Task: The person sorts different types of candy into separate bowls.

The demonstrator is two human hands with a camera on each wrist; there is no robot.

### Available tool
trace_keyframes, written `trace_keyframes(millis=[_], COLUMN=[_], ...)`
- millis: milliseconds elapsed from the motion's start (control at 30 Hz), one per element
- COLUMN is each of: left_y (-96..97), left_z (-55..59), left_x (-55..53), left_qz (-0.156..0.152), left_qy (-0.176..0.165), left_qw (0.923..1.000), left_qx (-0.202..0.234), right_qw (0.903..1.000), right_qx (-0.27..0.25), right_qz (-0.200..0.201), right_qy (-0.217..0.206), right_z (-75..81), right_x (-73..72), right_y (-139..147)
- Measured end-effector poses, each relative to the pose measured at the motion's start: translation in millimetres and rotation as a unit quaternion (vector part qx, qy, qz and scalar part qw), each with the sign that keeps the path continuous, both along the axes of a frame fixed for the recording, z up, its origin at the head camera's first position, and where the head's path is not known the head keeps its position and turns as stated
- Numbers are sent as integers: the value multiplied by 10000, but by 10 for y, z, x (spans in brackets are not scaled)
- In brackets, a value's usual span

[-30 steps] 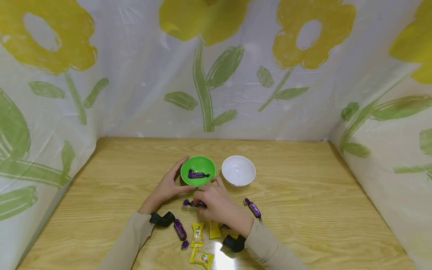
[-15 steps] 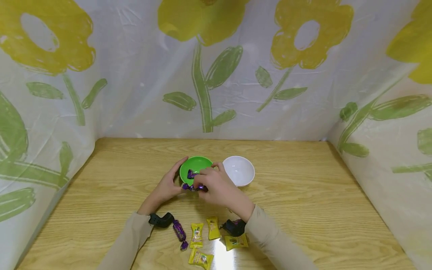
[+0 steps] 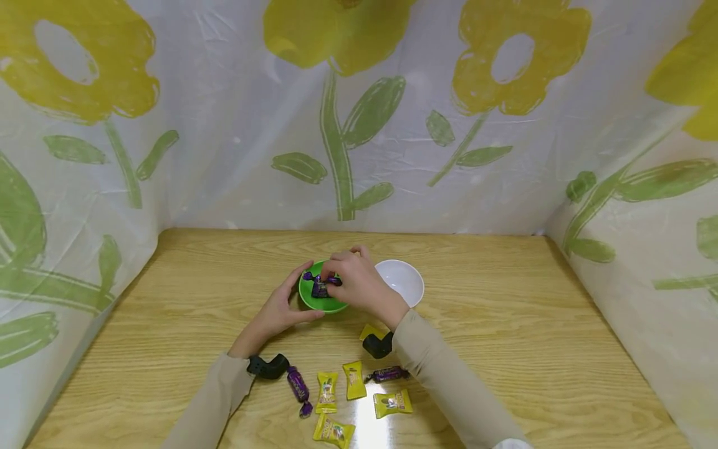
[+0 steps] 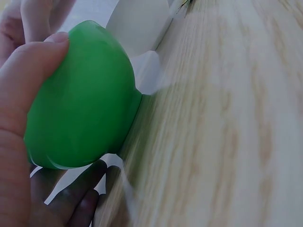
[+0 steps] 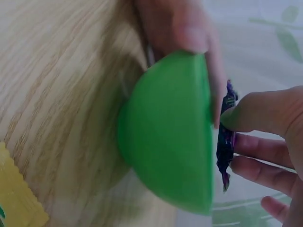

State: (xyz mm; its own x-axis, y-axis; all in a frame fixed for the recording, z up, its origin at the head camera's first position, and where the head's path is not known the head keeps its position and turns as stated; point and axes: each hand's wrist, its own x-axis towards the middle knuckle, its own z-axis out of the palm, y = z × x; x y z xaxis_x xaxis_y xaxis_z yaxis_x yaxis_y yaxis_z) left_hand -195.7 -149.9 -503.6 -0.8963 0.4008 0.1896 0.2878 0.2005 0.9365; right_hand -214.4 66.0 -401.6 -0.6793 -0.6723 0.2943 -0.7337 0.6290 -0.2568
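My left hand (image 3: pixel 276 312) holds the green bowl (image 3: pixel 332 305) at its left side, thumb at the front and fingers around the back. In the left wrist view the thumb lies against the bowl's wall (image 4: pixel 90 99). Over the bowl, my right hand (image 3: pixel 359 282) pinches a purple-wrapped candy (image 3: pixel 309 275) between thumb and fingers. The right wrist view shows this candy (image 5: pixel 226 142) just above the bowl's rim, apart from it. Another purple candy (image 3: pixel 318 290) lies inside the bowl, partly covered by the held one.
A white bowl (image 3: pixel 408 284) stands right of the green one, partly behind my right hand. Nearer the front lie several yellow-wrapped candies (image 3: pixel 328 391) and two purple ones, one left (image 3: pixel 298 385) and one right (image 3: pixel 388 374). A flowered curtain (image 3: pixel 235 187) surrounds the wooden table (image 3: pixel 533 312).
My right hand has carried the purple candy from in front of the green bowl up and over it. The left hand has stayed on the bowl.
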Motion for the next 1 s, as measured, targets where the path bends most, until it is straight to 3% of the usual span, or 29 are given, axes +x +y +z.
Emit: trace_keyframes(millis=[167,467,1000], left_y=[-7,8,-3], left_z=[-16,-7,-11], left_x=[-1,-5,-13], left_qz=[2,17,-43], left_qy=[27,119,65], left_qw=[10000,9999,9999], left_qx=[-39,23,96], right_qw=[9996,9934,9885], right_qx=[141,867,1252], right_qz=[-182,-630,-706], right_qy=[130,400,467], right_z=[-115,-294,-301], right_x=[-81,-151,-104], right_y=[-53,-145,-178])
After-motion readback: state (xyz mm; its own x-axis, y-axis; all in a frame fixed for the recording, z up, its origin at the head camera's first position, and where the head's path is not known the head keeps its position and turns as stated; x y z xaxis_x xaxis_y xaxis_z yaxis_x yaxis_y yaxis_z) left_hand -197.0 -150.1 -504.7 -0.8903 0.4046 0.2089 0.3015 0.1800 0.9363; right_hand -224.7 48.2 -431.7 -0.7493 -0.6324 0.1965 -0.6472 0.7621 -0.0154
